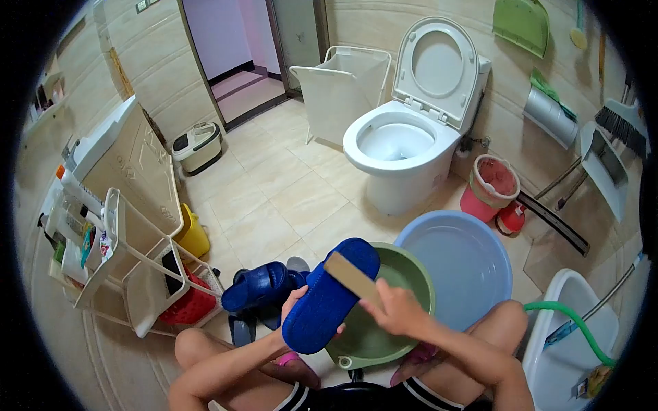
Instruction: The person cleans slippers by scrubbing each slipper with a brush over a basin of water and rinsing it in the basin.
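Head view: blue slipper (319, 305) overlaps green basin's rim (421, 270), open floor (274, 181) beyond.

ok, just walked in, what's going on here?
A seated person's left hand holds a blue slipper, sole showing, by the green basin. The right hand holds a flat tan tool, probably a brush, at that sole. More slippers sit on the floor; a blue basin stands beyond.
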Demonstrator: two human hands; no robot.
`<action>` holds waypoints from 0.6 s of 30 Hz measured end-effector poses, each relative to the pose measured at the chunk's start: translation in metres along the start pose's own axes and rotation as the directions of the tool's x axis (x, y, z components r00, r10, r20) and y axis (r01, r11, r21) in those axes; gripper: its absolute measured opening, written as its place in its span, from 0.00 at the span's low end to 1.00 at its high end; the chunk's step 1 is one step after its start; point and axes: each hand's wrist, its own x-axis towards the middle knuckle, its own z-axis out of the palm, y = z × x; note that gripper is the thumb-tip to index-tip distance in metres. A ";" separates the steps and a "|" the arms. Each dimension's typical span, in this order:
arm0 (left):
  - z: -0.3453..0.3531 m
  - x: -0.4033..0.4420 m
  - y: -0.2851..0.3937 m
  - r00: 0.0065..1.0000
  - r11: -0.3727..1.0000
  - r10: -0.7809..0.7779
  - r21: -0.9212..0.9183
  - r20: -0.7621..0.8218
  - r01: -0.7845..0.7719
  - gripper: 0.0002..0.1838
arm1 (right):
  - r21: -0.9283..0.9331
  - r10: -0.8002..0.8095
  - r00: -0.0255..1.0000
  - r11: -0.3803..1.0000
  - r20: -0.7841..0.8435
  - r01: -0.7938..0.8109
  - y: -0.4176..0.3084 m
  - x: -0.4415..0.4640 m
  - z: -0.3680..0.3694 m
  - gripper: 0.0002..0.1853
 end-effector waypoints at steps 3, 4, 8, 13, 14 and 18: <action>0.004 0.001 0.000 0.998 0.998 -0.069 -0.011 -0.009 0.069 0.38 | -0.112 0.088 0.989 0.988 -0.118 -0.102 0.020 0.015 -0.007 0.21; 0.003 0.003 0.000 0.998 0.998 -0.068 -0.007 -0.007 0.068 0.38 | -0.113 0.085 0.989 0.989 -0.121 -0.099 0.020 0.014 -0.006 0.21; -0.002 0.006 0.001 1.000 0.999 -0.010 0.037 0.006 0.010 0.37 | -0.027 0.094 0.995 0.995 -0.018 -0.094 0.000 -0.001 0.005 0.23; 0.008 0.006 0.000 0.998 1.000 0.003 -0.006 -0.060 -0.004 0.37 | -0.018 -0.013 1.000 1.000 -0.007 0.013 0.010 0.005 0.018 0.23; 0.009 0.008 0.001 0.998 1.000 0.004 -0.006 -0.060 -0.004 0.37 | -0.057 -0.009 0.999 0.998 -0.053 0.006 0.014 0.012 0.014 0.23; 0.005 0.007 0.009 0.998 1.000 0.014 0.013 -0.067 -0.013 0.38 | 0.015 0.032 0.999 0.999 0.031 -0.032 -0.008 0.005 0.009 0.22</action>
